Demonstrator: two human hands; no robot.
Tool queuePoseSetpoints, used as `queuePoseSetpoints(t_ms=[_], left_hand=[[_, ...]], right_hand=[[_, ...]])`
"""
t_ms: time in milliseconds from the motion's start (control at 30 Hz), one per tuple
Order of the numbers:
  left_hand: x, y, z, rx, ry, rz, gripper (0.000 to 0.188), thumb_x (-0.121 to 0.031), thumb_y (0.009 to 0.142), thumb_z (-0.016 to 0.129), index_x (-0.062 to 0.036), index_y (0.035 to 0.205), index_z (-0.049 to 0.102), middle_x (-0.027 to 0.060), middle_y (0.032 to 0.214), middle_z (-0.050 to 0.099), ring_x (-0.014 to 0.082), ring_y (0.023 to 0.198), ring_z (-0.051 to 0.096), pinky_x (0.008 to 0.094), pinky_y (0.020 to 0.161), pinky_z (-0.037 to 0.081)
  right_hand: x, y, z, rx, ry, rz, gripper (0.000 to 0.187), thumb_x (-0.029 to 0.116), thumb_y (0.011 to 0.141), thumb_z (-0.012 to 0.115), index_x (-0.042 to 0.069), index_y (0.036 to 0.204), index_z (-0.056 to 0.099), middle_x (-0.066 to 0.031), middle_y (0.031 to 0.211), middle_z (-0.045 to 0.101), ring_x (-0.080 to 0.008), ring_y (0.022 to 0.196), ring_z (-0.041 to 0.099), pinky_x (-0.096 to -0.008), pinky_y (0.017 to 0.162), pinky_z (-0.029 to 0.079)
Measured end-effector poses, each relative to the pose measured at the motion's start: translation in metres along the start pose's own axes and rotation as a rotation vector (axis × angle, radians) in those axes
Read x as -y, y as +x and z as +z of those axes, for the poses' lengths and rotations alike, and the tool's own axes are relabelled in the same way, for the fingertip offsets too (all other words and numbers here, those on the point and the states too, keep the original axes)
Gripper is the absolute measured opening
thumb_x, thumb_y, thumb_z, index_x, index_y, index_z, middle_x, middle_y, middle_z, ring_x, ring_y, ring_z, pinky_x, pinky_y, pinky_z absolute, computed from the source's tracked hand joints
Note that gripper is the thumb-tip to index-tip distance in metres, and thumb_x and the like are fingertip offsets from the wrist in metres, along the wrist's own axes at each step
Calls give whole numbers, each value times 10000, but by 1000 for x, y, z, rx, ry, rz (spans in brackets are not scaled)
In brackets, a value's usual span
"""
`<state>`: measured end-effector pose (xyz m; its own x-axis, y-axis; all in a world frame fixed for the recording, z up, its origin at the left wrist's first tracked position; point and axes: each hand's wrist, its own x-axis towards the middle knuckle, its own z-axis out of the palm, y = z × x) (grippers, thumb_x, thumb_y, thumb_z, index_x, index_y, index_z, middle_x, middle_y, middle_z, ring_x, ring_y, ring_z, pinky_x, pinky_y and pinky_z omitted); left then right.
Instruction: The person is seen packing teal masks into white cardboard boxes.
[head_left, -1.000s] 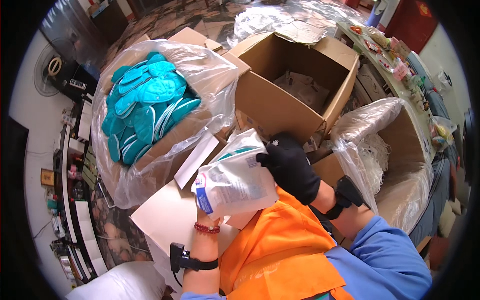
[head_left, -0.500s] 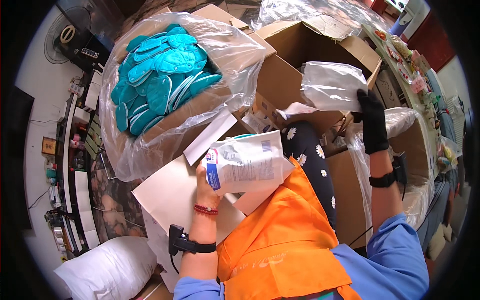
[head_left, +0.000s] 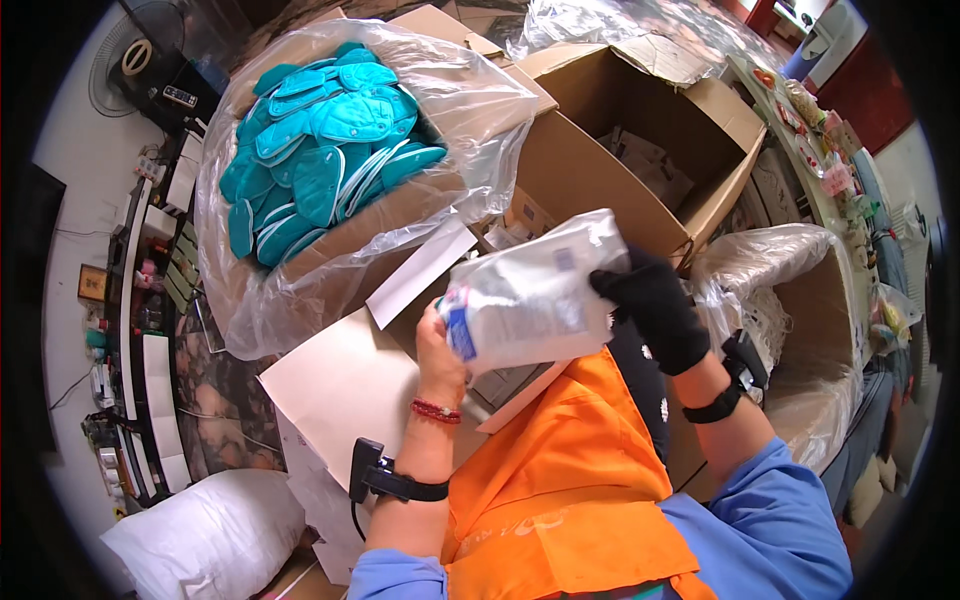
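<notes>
1. From where I stood, the clear package (head_left: 540, 310) was held up on the person's side of the brown carton (head_left: 590, 165), tilted, its left end lower than its right.
2. The left hand (head_left: 440, 350), bare, gripped that lower end; its forearm rose almost straight, with a red bead bracelet (head_left: 436, 411) at the wrist and a black strap (head_left: 415, 488) further down.
3. The right hand (head_left: 660, 312), in a black glove, was closed on the package's other end, just in front of the carton. That forearm slanted up and inward, the back of the hand uppermost, the fingers pointing left.
4. At the package's left end sat a blue label (head_left: 461, 333) with pale characters; the face bore grey lines of small print, smeared by blur and glare.
5. I couldn't tell whether the film was one layer or two. The package hid the left fingertips, and some gloved fingers were out of sight behind it.
6. Teal pads (head_left: 320, 140) filled a plastic-lined box left of the carton. Pale packets (head_left: 650, 165) lay deep inside the carton, too shadowed to make out.
</notes>
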<state>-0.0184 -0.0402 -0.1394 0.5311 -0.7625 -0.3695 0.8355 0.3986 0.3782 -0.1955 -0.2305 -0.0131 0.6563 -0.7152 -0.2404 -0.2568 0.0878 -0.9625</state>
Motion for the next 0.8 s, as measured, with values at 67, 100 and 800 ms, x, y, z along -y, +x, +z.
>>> queuePoseSetpoints(t_ms=[67,100,800], left_hand=[[-12,2,-5,-249,882,201,337,-11,837,612,29,1171,590,107,1103,669,180,947,665,306,815,565],[-13,0,-3,-347,821,240,260,2,831,547,65,1072,620,105,996,684,162,832,666,299,735,569],[43,60,-61,-384,2146,-679,972,-330,720,831,-47,1494,315,240,1458,464,336,1352,474,429,1062,454]], right_hand=[[1,10,-31,-209,-164,28,264,110,871,715,33,1121,678,-19,910,688,-41,738,605,-226,578,472],[7,14,-53,-299,-122,-17,266,97,883,696,18,1136,674,-22,899,685,-59,729,610,-241,570,477],[-20,-20,32,278,-827,-604,356,281,862,721,101,1165,675,-139,1046,690,-316,926,647,-395,801,512]])
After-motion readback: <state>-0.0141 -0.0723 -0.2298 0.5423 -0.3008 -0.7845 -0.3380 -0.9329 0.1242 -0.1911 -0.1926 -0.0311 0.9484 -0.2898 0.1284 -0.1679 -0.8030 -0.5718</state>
